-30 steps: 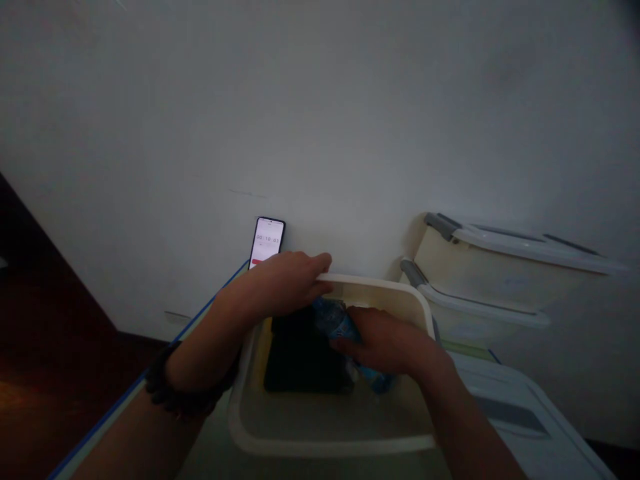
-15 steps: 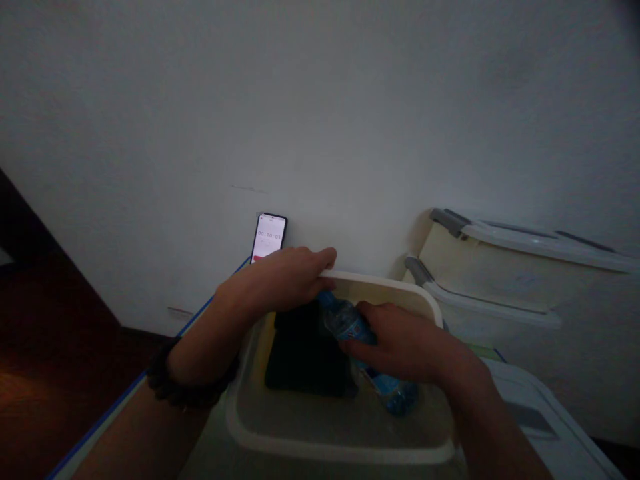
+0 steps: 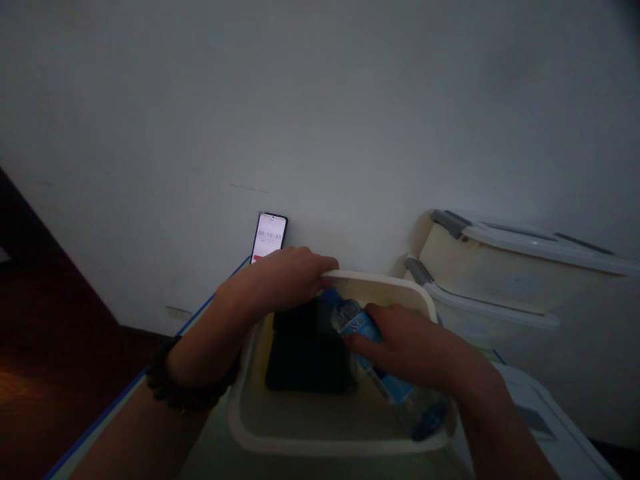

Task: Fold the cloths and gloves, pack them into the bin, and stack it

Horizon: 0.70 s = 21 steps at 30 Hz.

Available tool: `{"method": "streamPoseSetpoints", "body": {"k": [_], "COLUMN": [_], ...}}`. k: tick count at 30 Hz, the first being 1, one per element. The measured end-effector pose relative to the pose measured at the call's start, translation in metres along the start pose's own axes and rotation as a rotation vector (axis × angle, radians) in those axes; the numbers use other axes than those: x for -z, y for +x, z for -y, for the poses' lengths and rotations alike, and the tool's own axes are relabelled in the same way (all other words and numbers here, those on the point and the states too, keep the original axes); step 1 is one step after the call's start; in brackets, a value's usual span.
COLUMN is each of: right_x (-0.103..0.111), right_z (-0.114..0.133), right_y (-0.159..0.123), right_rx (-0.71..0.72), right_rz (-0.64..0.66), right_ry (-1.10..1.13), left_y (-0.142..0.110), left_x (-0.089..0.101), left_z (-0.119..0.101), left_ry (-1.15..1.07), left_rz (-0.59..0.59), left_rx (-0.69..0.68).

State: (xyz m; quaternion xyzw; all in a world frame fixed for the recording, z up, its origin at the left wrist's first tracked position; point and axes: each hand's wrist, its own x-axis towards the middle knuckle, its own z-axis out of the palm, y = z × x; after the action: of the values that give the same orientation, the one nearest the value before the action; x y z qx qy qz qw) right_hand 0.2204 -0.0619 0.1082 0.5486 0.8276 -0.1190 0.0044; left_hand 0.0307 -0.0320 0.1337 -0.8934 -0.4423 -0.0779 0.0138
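Note:
My right hand (image 3: 400,333) is closed around the middle of a clear plastic water bottle (image 3: 365,327) with a blue label. The bottle lies slantwise over the right part of a whitish plastic tub (image 3: 345,447), its blue cap toward the far side. At the tub's far edge, my left hand (image 3: 295,277) grips the rim, thumb inward and forefinger outward; some of its fingers are hidden. Just below this hand, inside the tub, sits a dark, boxy item (image 3: 310,360), too dim to name. The cap is very near the left thumb; whether they touch is unclear.
A phone (image 3: 270,233) with a lit timer leans on the wall behind the tub. Stacked lidded storage boxes (image 3: 505,267) stand at the right, and another whitish lid (image 3: 530,400) lies nearer. The tabletop has a blue edge (image 3: 115,407) on the left.
The bottle has shifted in my right hand's grip, its base moving right and toward me, now over the tub's near right corner. My left hand has hardly moved.

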Motion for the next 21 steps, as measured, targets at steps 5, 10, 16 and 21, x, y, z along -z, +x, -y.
{"method": "streamPoseSetpoints", "body": {"k": [5, 10, 16, 21], "right_x": [-0.0026, -0.0065, -0.0071, -0.0092], "right_z": [-0.0026, -0.0065, -0.0078, -0.0065], "right_y": [0.001, 0.0074, 0.0072, 0.0074], "right_rx": [-0.002, 0.05, 0.03, 0.009], "right_rz": [-0.006, 0.055, 0.09, 0.108], "right_ry": [-0.025, -0.041, -0.032, -0.026], "left_y": [-0.0002, -0.0009, -0.0004, -0.0005], "left_x": [-0.0001, 0.0026, 0.0037, 0.0039], "left_z": [0.0004, -0.0011, -0.0032, -0.004], "left_ry": [-0.015, -0.023, -0.021, -0.015], "left_rz": [-0.005, 0.016, 0.015, 0.027], "left_rx": [0.005, 0.004, 0.003, 0.005]}}
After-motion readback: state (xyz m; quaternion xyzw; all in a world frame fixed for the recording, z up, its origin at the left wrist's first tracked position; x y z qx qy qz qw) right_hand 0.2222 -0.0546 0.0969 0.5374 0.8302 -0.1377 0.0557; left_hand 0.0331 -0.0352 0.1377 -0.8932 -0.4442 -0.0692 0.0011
